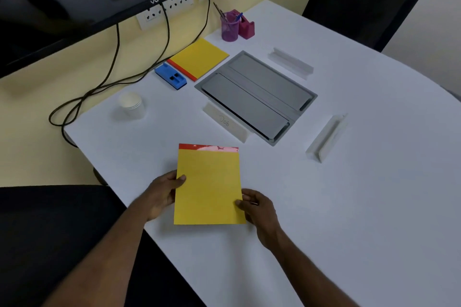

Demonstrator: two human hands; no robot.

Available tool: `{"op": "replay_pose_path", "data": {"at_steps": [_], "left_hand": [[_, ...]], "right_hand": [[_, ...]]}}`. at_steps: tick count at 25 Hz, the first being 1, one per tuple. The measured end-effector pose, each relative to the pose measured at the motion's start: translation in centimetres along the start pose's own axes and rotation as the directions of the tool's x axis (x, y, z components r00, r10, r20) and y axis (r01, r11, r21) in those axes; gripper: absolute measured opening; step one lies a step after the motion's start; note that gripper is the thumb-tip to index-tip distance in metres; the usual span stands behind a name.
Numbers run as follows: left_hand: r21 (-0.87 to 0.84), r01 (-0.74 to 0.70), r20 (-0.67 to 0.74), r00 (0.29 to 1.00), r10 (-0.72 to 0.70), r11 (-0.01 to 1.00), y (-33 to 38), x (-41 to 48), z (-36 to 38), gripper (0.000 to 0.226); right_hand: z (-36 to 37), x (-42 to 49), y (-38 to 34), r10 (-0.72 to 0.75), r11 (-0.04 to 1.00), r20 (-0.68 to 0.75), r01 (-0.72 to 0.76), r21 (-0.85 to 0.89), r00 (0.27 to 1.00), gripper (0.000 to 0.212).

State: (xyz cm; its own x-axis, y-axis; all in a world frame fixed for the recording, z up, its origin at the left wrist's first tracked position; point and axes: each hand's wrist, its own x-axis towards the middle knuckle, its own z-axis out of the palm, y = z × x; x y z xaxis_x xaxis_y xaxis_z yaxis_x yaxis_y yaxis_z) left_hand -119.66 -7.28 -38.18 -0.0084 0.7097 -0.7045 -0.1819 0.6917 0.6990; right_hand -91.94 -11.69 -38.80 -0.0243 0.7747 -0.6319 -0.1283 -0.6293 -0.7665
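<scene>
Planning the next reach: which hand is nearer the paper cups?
Left. The left hand holds the yellow sheet on the side toward the paper cups; the right hand holds its opposite edge.

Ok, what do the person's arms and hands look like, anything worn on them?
Both are bare. The left hand and right hand wear no gloves, and no ring, watch or band shows at either wrist. The left forearm and right forearm are uncovered down to the bottom edge of the picture, with no sleeve in sight.
</scene>
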Motion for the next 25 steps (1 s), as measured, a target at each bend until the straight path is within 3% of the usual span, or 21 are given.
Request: {"op": "replay_pose_path", "data": {"at_steps": [5,8,13,17,19,22,25], "left_hand": [[-0.153,-0.043,0.065,0.996,0.053,0.987,2.5,-0.6,-0.1,0.038],[-0.256,-0.056,0.127,0.988,0.091,0.965,2.3,-1.4,1.9,0.041],[-0.213,-0.055,0.162,0.983,0.091,0.975,1.9,-2.6,3.5,0.036],[-0.217,-0.125,0.082,0.986,0.145,0.968,3.1,-2.8,2.4,0.035],[-0.190,-0.148,0.115,0.979,0.171,0.971,3.8,-2.9,2.4,0.039],[-0.113,-0.157,0.234,0.955,0.180,0.981,5.1,-2.8,3.8,0.041],[-0.114,-0.219,0.236,0.942,0.241,0.969,6.2,-2.6,5.5,0.047]], "right_hand": [[0.6,-3.9,-0.1,0.037,0.941,0.061,-0.056,0.334,0.997,0.038],[1.8,-4.3,-1.5,-0.012,0.887,-0.010,0.015,0.462,1.000,0.041],[-0.2,-4.3,-4.3,-0.192,0.891,-0.093,0.213,0.401,0.977,0.038],[-3.4,-4.0,-6.8,-0.255,0.918,-0.064,0.262,0.298,0.965,0.036],[-4.6,-3.7,-8.1,-0.279,0.915,-0.033,0.276,0.294,0.960,0.036],[-5.7,-2.7,-10.1,-0.281,0.898,-0.055,0.283,0.336,0.958,0.038],[-5.1,-2.1,-11.2,-0.175,0.842,-0.074,0.188,0.506,0.982,0.043]]}}
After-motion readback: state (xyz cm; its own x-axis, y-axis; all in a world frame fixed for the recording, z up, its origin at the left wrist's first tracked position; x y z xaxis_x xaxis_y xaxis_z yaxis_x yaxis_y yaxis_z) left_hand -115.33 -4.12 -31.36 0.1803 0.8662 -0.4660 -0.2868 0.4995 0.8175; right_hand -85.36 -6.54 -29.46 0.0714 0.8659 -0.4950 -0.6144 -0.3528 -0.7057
